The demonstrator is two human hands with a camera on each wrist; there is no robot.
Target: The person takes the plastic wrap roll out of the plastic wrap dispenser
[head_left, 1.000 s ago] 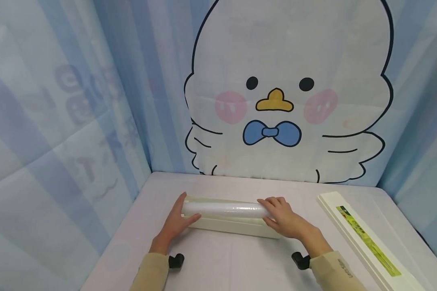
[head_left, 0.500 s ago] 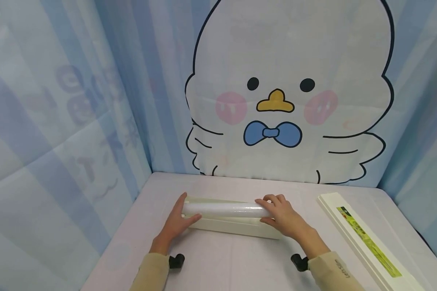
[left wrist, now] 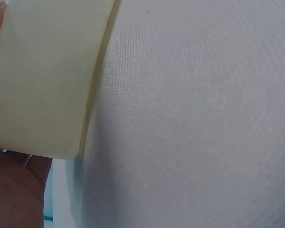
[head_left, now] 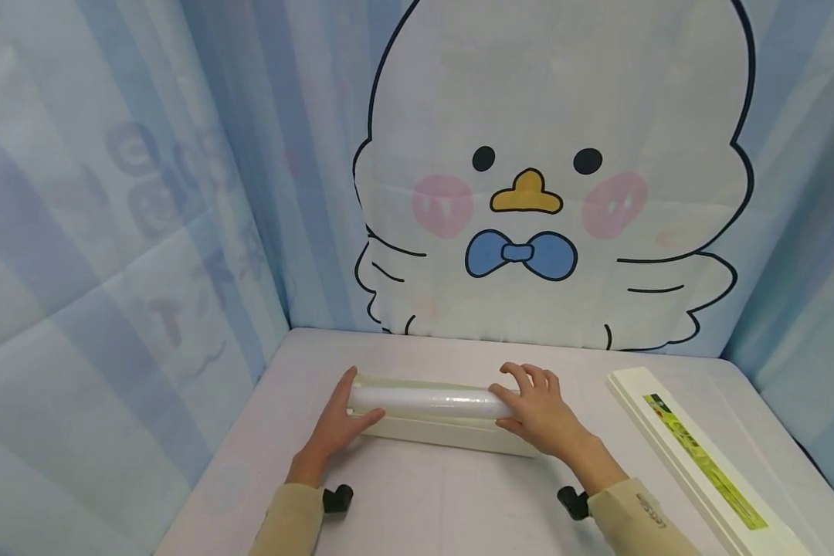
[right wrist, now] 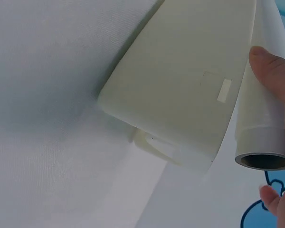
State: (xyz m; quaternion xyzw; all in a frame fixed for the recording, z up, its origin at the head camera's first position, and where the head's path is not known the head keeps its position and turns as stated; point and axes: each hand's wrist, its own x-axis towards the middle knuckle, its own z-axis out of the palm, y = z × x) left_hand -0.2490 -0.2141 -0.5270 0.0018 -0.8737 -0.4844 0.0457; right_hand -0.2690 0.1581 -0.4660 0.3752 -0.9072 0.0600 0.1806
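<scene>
A roll of clear plastic wrap [head_left: 431,401] lies along a cream box [head_left: 452,434] in the head view. My left hand [head_left: 337,423] holds the left end of that box, thumb at the front rim near the roll. The left wrist view has the box wall [left wrist: 42,80] close up. Around the roll's right end, my right hand [head_left: 545,417] keeps thumb and index finger, its other fingers raised. From the right wrist, the roll's hollow core [right wrist: 266,161] shows its open end outside the box, with the thumb [right wrist: 270,71] against the film.
A long cream lid [head_left: 709,463] with a yellow-green label lies at the right of the white table [head_left: 438,502]. Behind the table hangs a blue-striped curtain [head_left: 320,193] with a cartoon bird. More curtain stands close on the left and right.
My right hand's fingers have lifted and spread, while its thumb and index finger stay at the roll's end. The left hand, the box and the roll look nearly unmoved.
</scene>
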